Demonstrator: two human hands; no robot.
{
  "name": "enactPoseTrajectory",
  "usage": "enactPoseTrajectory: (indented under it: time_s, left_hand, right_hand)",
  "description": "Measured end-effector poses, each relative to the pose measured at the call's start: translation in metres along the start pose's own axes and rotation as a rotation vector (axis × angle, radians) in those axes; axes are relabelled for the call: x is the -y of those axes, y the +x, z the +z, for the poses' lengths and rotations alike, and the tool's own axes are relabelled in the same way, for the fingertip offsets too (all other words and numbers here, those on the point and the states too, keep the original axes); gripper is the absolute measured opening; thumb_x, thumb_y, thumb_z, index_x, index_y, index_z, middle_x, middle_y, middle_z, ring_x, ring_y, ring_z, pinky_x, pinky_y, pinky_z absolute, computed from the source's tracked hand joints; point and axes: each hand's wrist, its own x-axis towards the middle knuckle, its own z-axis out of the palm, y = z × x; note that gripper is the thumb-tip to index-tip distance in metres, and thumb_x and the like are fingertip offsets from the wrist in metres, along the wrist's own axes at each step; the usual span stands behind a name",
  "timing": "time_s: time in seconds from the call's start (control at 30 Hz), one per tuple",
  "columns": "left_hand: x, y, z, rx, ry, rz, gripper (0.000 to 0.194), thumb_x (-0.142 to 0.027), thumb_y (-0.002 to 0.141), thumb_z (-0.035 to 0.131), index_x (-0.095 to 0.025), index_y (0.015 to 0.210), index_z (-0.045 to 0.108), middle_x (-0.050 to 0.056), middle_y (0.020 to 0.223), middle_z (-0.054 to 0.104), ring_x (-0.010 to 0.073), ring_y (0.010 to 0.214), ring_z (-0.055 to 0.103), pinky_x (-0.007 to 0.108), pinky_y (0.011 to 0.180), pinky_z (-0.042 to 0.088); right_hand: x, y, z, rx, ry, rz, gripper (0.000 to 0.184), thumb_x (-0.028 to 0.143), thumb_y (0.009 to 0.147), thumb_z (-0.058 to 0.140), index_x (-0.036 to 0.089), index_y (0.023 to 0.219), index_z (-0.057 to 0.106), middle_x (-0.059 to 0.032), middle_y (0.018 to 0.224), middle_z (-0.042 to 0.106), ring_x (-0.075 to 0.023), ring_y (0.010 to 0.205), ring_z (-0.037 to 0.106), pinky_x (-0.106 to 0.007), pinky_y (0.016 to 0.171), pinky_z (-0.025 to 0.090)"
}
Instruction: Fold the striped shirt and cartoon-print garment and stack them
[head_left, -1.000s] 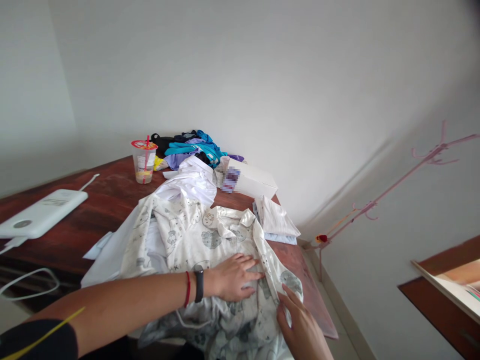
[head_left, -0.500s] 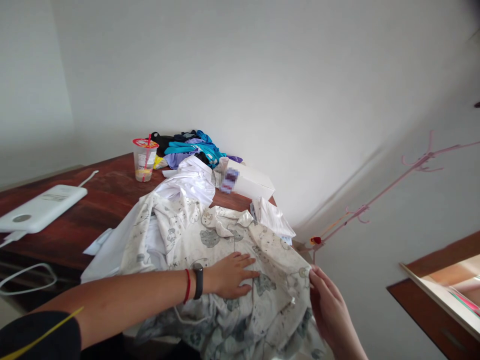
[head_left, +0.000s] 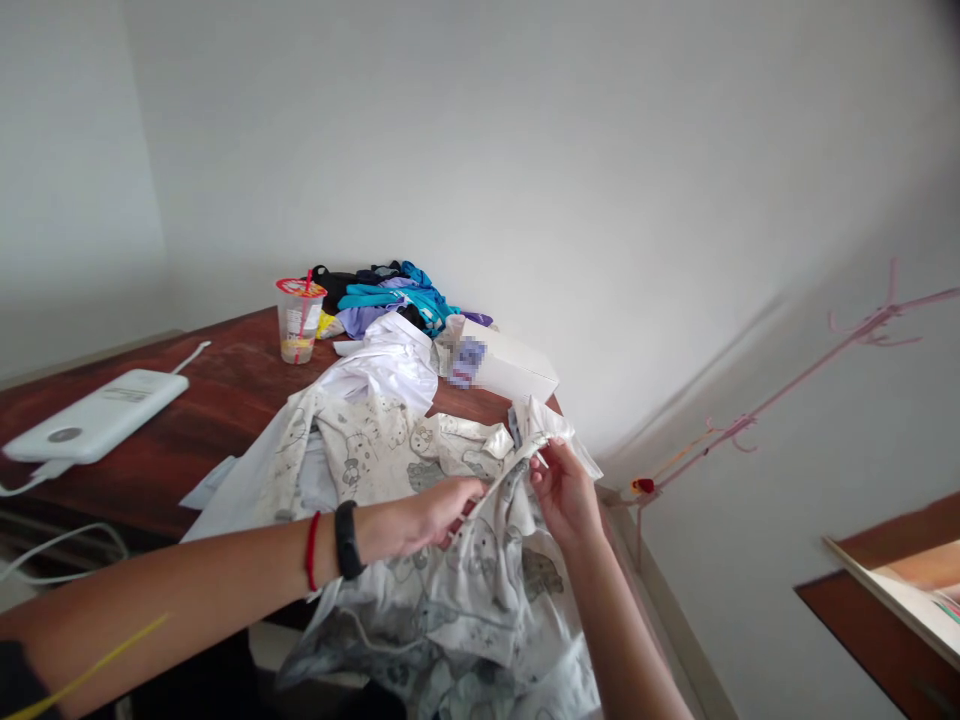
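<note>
A white collared shirt with a grey animal print (head_left: 375, 440) lies spread over the near end of the wooden table, its lower part hanging toward me. My left hand (head_left: 442, 510) has its fingers closed on the shirt's front edge near the middle. Higher up and to the right, my right hand (head_left: 564, 490) pinches the same strip of edge close to the collar. Between both hands that edge is lifted and pulled taut on a slant. Beneath the printed shirt lies a plain white garment (head_left: 240, 500), partly covered.
A white power bank (head_left: 97, 415) with a cable lies on the table (head_left: 217, 380) at left. Farther back stand a plastic cup with straw (head_left: 300, 325), a heap of coloured clothes (head_left: 397, 295) and a white box (head_left: 514, 362). A pink coat rack (head_left: 750, 415) leans across the right side.
My left hand, flat on the shirt before, now grips its front edge. My right hand has moved left and up from the shirt's right side, lifting the edge near the collar.
</note>
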Motion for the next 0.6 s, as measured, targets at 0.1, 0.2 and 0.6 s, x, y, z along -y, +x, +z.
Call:
enactPoseTrajectory:
  time_s: [0.1,0.2,0.6]
  left_hand:
    - [-0.008,-0.028,-0.024,0.036,-0.215,-0.193,0.062,-0.059,0.096,0.030,-0.013,0.117,0.065,0.003,0.089,0.067,0.0152,0.068,0.057,0.021,0.055,0.041]
    - [0.000,-0.041,-0.027,0.007,-0.248,-0.218,0.054,-0.047,0.078,0.071,-0.015,0.121,0.061,0.001,0.096,0.068,0.0165,0.083,0.060,0.021,0.066,0.044]
    - [-0.029,-0.039,-0.061,-0.079,-0.588,-0.217,0.041,-0.046,0.076,0.079,-0.015,0.099,0.064,0.002,0.093,0.073,0.0198,0.085,0.068,0.028,0.079,0.051]
  right_hand:
    - [-0.014,0.010,-0.003,-0.057,0.023,0.012,0.025,0.024,0.073,0.084,0.021,0.084,0.062,0.0056,0.074,0.069,-0.0080,0.058,0.066,-0.013,0.048,0.057]
    - [-0.025,0.016,-0.001,-0.071,0.003,0.030,0.027,0.025,0.070,0.086,0.020,0.083,0.063,0.0052,0.071,0.067,-0.0088,0.059,0.067,-0.013,0.048,0.057]
    - [-0.044,-0.071,-0.013,0.226,-0.638,-0.116,0.026,0.044,0.096,0.062,0.023,0.080,0.059,0.0043,0.069,0.057,-0.0106,0.054,0.053,-0.021,0.049,0.046]
